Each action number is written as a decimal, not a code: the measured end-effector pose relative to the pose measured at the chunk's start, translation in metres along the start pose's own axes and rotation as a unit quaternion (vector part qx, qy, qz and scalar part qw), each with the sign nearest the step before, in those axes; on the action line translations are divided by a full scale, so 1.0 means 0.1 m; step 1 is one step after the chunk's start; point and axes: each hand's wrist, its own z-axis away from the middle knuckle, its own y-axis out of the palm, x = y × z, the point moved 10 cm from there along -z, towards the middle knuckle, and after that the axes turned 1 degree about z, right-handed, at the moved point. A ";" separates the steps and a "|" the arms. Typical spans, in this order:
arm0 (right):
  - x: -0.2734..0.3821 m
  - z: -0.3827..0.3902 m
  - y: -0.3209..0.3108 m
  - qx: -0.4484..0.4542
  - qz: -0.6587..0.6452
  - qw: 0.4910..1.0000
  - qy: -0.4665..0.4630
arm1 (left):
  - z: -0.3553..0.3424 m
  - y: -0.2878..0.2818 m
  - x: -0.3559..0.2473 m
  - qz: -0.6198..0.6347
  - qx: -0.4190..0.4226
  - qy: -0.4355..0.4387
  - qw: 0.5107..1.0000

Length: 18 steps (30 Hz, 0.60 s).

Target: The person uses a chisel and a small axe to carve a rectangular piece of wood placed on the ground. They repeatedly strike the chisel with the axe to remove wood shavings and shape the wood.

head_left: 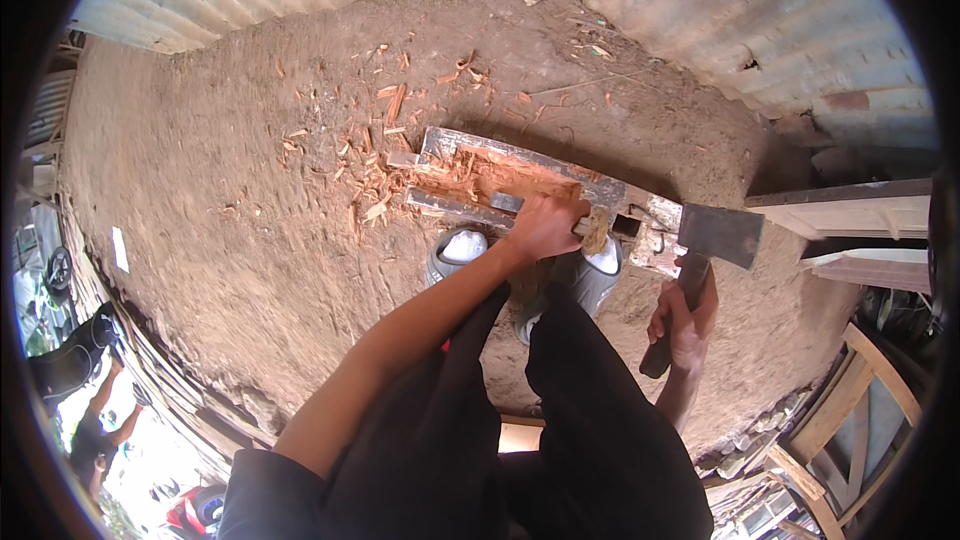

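My left hand [540, 230] is closed around a chisel [592, 230] with a pale, frayed handle end; its metal blade [504, 201] lies in the hollowed, splintered reddish timber [460, 165]. The timber has weathered pale outer faces and a dark square opening toward its right end. My right hand [685, 325] grips the dark handle of a mallet-like tool [722, 233] with a broad rectangular head, held at the timber's right end. My feet, in grey footwear [595, 290], are just behind the timber.
Wood chips [385, 120] lie scattered on the dirt ground [200, 190]. Corrugated sheets [770, 20] stand at the back. Pale boards [840, 210] and a wooden frame [850, 410] are at the right. A person's arm [100, 400] shows at the far left.
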 end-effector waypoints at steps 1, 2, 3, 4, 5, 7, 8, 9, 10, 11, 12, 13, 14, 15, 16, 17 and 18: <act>0.02 0.01 0.00 -0.004 0.003 1.000 0.005 | 0.01 0.00 0.00 0.000 -0.003 0.002 1.000; 0.03 0.02 -0.02 -0.008 0.008 1.000 0.002 | 0.01 -0.01 -0.02 0.000 -0.005 0.007 1.000; 0.03 0.02 -0.06 -0.013 0.012 1.000 0.000 | 0.01 -0.03 -0.04 0.000 -0.006 0.011 1.000; 0.04 0.03 -0.08 -0.017 0.017 1.000 -0.002 | 0.00 -0.05 -0.04 0.002 -0.011 0.014 1.000; 0.04 0.04 -0.07 -0.017 0.004 1.000 -0.006 | 0.01 -0.06 -0.03 0.003 -0.017 0.016 1.000; 0.03 0.05 -0.04 -0.017 -0.022 1.000 -0.014 | 0.03 -0.09 -0.02 0.025 -0.034 0.022 0.999; 0.00 0.05 -0.04 -0.017 -0.024 1.000 -0.010 | 0.02 -0.12 -0.04 0.045 -0.045 0.027 0.998; -0.03 0.05 -0.04 -0.017 -0.025 1.000 -0.006 | 0.01 -0.15 -0.07 0.065 -0.056 0.032 0.996; -0.07 0.06 -0.04 -0.018 -0.027 0.999 -0.002 | 0.00 -0.14 -0.08 0.051 -0.046 0.032 0.997; -0.09 0.06 -0.02 -0.007 -0.023 1.000 -0.002 | -0.01 -0.12 -0.08 0.037 -0.037 0.031 0.998; -0.11 0.07 0.01 0.004 -0.020 1.000 -0.003 | -0.02 -0.10 -0.08 0.023 -0.028 0.031 0.999; -0.12 0.07 0.04 0.015 -0.017 1.000 -0.003 | -0.02 -0.10 -0.07 0.019 -0.032 0.021 0.999; -0.13 0.07 0.04 0.013 -0.014 1.000 0.002 | -0.02 -0.10 -0.07 0.015 -0.036 0.012 0.999; -0.14 0.07 0.05 0.011 -0.010 1.000 0.007 | -0.02 -0.10 -0.06 0.011 -0.039 0.002 0.999; -0.16 0.06 0.06 0.010 -0.007 1.000 0.013 | -0.03 -0.13 -0.05 0.029 -0.055 -0.004 0.998; -0.18 0.06 0.05 -0.001 -0.014 1.000 0.013 | -0.06 -0.17 -0.05 0.048 -0.069 -0.009 0.996; -0.22 0.05 0.06 -0.012 -0.020 1.000 0.013 | -0.08 -0.21 -0.04 0.068 -0.084 -0.014 0.994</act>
